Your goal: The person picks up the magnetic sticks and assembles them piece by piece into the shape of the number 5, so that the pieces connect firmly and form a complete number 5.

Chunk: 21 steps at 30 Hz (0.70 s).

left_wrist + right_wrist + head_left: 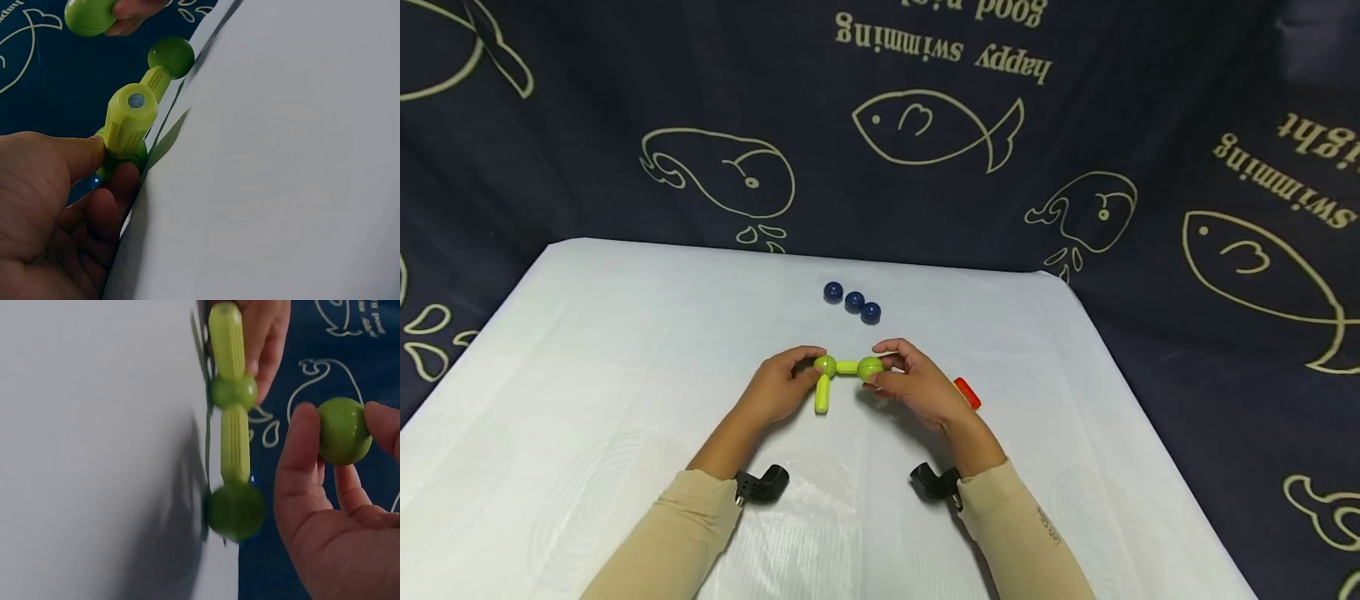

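Observation:
My left hand pinches a green ball that joins two yellow-green sticks. One stick points toward me, its grey round end tip showing in the left wrist view. The other stick runs right to a second green ball low over the table. Between thumb and fingertips, my right hand pinches a separate green ball. The right wrist view shows a gap between this held ball and the stick's end ball; from the head view it overlaps that end.
Three dark blue balls lie in a slanting row farther back on the white-covered table. A red piece lies just right of my right hand, partly hidden by it. Dark fabric with fish drawings hangs behind the table.

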{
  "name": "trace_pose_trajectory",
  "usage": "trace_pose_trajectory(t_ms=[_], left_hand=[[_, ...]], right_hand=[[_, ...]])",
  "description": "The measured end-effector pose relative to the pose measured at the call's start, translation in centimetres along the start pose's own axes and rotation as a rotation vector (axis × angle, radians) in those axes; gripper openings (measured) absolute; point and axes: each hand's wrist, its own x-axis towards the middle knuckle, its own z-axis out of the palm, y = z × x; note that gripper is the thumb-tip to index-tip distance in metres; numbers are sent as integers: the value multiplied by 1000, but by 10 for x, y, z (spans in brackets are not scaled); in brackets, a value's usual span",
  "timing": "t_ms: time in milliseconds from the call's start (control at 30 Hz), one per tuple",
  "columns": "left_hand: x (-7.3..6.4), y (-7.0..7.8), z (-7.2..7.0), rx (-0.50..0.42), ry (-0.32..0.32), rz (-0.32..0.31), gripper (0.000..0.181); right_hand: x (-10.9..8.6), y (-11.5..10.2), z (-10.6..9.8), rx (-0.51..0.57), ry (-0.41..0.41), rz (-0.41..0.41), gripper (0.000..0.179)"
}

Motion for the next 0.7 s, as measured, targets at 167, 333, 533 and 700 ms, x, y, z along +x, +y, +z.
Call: trace_pose_trajectory(t_ms=[167, 333, 533, 700], left_hand=[[-1, -1, 0, -1, 9, 8, 32], [-1, -2, 0, -6, 7, 11, 33], [-1, -3, 0, -3, 1, 9, 34], [0, -4, -1, -10, 12, 15, 33]], right_hand=[[-2, 8, 10, 17, -21, 9, 39], [-3, 16, 20, -62, -75, 12, 32], [-4, 24, 34, -166, -169, 15, 30], [-6, 24, 43, -220, -219, -8, 25]])
